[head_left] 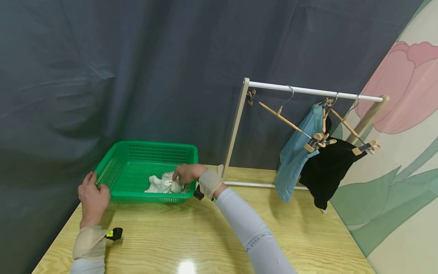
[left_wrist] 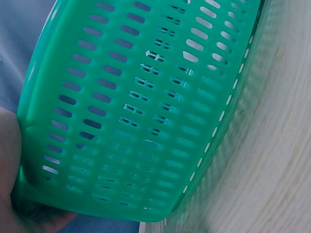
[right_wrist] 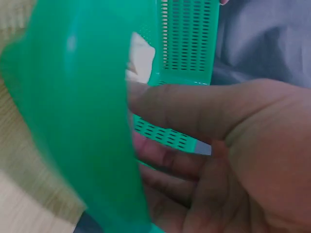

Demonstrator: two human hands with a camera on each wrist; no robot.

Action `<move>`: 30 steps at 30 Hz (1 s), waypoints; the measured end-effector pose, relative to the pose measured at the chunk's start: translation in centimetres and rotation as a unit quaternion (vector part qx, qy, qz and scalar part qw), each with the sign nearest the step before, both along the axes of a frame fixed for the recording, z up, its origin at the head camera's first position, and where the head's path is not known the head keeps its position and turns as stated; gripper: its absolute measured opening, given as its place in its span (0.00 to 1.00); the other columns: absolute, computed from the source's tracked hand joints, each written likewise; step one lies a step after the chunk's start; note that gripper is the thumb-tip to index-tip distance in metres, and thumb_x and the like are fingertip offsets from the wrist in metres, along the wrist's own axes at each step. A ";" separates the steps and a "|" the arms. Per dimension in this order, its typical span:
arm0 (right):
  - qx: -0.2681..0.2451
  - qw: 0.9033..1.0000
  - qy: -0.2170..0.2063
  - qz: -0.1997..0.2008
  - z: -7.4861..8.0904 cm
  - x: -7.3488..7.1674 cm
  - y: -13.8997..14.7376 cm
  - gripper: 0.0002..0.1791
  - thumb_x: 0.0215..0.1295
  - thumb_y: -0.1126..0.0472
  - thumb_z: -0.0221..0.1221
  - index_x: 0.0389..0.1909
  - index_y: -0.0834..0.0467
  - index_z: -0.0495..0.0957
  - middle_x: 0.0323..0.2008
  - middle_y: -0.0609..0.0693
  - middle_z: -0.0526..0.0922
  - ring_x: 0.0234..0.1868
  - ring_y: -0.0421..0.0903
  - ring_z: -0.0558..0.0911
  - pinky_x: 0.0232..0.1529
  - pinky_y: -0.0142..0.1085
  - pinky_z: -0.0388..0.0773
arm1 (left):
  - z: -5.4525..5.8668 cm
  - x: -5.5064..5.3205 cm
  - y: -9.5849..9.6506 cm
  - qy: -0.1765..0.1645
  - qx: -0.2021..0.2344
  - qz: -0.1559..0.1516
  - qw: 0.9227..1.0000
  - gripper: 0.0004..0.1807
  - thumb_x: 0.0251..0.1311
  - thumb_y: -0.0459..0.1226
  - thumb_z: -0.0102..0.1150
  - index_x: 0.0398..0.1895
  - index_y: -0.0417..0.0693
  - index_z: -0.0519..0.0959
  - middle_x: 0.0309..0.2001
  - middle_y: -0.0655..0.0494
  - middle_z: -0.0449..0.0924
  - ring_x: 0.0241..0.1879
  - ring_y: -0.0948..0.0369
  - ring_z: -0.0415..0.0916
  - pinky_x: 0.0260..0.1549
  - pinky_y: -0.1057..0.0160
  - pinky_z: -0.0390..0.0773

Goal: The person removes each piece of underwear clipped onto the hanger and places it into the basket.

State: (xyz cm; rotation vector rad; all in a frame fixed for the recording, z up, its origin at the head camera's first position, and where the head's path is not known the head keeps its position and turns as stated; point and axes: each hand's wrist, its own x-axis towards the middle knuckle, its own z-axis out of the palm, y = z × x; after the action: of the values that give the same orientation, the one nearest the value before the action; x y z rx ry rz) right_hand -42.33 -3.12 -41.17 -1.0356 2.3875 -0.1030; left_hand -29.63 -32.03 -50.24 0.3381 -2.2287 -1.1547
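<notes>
A green plastic basket with slotted walls stands on the wooden table. At its front left corner my left hand grips the rim; the left wrist view shows the basket's side wall close up, with part of the hand at the lower left. My right hand reaches over the right rim, bent down onto a crumpled white cloth in the basket. In the right wrist view the thumb and fingers are bent near the white cloth, but the basket's wall hides their tips, so a hold is unclear.
Right of the basket stands a rack with a white top bar. From it hang a blue garment, a black garment and a bare clip hanger. A dark curtain hangs behind; a flower-patterned wall is at the right.
</notes>
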 end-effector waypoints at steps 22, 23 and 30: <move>-0.241 0.959 0.147 0.013 -0.5 6.4 7.8 0.24 0.79 0.63 0.51 0.73 0.58 0.68 0.74 0.60 0.62 0.75 0.54 0.64 0.70 0.46 0.69 | 1.7 0.5 -1.2 -0.048 -0.076 -0.045 0.995 0.30 0.70 0.32 0.37 0.69 0.15 0.58 0.70 0.17 0.56 0.70 0.27 0.52 0.72 0.35 0.40; -0.251 0.957 0.148 0.008 -0.6 6.9 8.7 0.24 0.79 0.63 0.52 0.73 0.58 0.68 0.74 0.60 0.62 0.75 0.54 0.64 0.70 0.47 0.69 | 1.9 0.5 -1.2 -0.041 -0.075 -0.042 0.995 0.30 0.70 0.32 0.37 0.68 0.15 0.60 0.69 0.17 0.58 0.70 0.28 0.53 0.73 0.37 0.40; -0.245 0.957 0.151 -0.037 -1.9 9.8 15.0 0.22 0.79 0.61 0.52 0.70 0.58 0.72 0.69 0.57 0.70 0.71 0.53 0.69 0.68 0.48 0.71 | 3.3 0.1 3.6 0.100 -0.008 -0.055 0.993 0.22 0.68 0.29 0.44 0.61 0.25 0.75 0.70 0.32 0.68 0.74 0.36 0.54 0.74 0.37 0.43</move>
State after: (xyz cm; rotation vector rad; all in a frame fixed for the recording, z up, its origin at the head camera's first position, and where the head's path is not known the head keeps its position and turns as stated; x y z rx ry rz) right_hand -32.58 11.89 -43.06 -1.2521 2.7553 -0.6322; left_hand -29.51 -28.47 -46.95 0.0882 -2.0999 -1.1739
